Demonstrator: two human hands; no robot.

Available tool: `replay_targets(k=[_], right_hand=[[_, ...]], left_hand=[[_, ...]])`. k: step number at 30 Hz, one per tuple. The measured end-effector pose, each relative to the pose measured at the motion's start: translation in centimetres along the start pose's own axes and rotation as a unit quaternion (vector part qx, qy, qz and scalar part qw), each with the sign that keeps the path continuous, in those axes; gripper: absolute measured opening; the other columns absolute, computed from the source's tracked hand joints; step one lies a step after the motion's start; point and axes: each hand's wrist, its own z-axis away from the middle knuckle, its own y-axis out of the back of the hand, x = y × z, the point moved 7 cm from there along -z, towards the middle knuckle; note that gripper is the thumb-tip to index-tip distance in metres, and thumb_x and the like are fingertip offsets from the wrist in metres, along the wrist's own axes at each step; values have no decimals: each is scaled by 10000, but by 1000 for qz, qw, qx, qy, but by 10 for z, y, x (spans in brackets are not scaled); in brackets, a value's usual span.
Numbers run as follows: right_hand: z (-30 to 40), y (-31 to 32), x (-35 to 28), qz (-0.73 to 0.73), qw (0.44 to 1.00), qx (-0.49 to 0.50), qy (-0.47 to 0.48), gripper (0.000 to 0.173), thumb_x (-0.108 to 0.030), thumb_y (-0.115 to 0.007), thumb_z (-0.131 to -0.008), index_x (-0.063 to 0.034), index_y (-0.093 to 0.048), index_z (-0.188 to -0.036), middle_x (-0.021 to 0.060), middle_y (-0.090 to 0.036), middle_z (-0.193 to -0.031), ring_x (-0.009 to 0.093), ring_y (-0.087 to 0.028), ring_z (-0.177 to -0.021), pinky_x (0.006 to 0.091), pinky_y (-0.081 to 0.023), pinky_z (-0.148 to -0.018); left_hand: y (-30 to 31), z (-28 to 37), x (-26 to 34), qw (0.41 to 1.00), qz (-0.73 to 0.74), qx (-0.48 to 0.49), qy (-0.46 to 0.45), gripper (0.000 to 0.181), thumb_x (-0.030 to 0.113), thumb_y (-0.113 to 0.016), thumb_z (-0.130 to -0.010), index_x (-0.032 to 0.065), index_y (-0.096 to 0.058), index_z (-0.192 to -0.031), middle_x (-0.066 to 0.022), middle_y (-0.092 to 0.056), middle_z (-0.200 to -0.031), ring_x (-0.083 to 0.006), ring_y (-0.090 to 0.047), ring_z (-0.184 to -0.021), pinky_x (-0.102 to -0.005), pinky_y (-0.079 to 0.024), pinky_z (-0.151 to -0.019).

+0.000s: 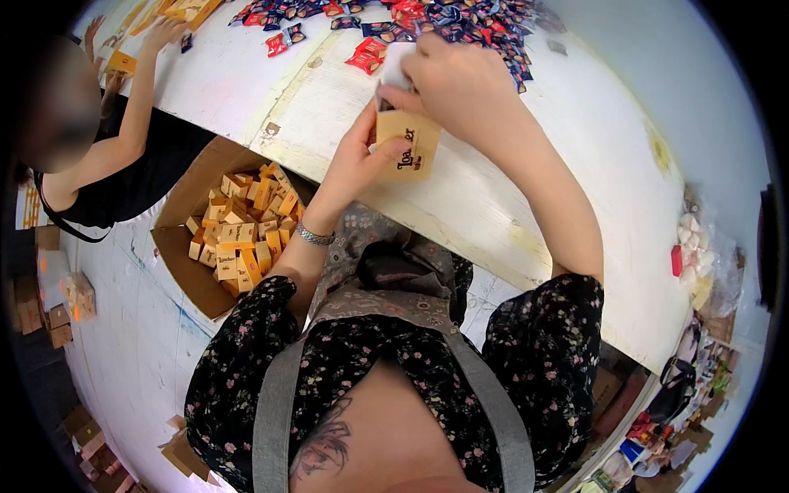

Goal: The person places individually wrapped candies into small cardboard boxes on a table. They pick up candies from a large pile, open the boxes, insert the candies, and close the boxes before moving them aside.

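My left hand (363, 151) grips a yellow-orange Loacker cardboard box (422, 151) from its left side, thumb across the printed front. The box is held over the white table (320, 98) with its top open. Its white-lined flap (397, 65) stands up at the far end. My right hand (462, 86) is at the opening, with curled fingers against the flap and the thumb at the box's mouth. Something dark shows inside the opening. Blur and the hand's back hide whether the right fingers hold anything. Beyond are loose red wrapped snack packets (368, 55).
A heap of dark blue and red packets (456, 24) covers the table's far part. Below the table edge at left, a large cardboard carton (179, 246) holds many small Loacker boxes (237, 234). A co-worker's arm (132, 129) reaches over the table. White and red items (693, 249) lie at right.
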Motion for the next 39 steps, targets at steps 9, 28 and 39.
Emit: replay_targets(k=[9, 28, 39], right_hand=[[7, -25, 17, -195, 958, 198, -74, 368, -358, -736, -739, -48, -601, -883, 111, -539, -902, 263, -554, -815, 351, -493, -674], [62, -15, -8, -132, 985, 107, -7, 231, -225, -720, -712, -137, -659, -917, 2, -604, -883, 195, -552, -886, 449, -282, -939], [90, -118, 7, -624, 723, 122, -269, 233, -90, -696, -818, -53, -601, -1027, 56, -524, -1088, 124, -554, -934, 230, -472, -683]], left_hand=[[1, -8, -2, 1000, -9, -4, -22, 704, 129, -624, -878, 42, -234, -1457, -94, -482, -1309, -128, -480, -1141, -272, -388, -962], [-5, 9, 18, 972, -200, 36, -121, 674, 126, -595, -863, 31, -259, -1440, -147, -488, -1239, -216, -483, -1114, -314, -371, -975], [-4, 3, -16, 998, -30, 46, -30, 359, 173, -473, -957, 39, -353, -1267, -106, -494, -1080, -158, -506, -987, -294, -424, -871]])
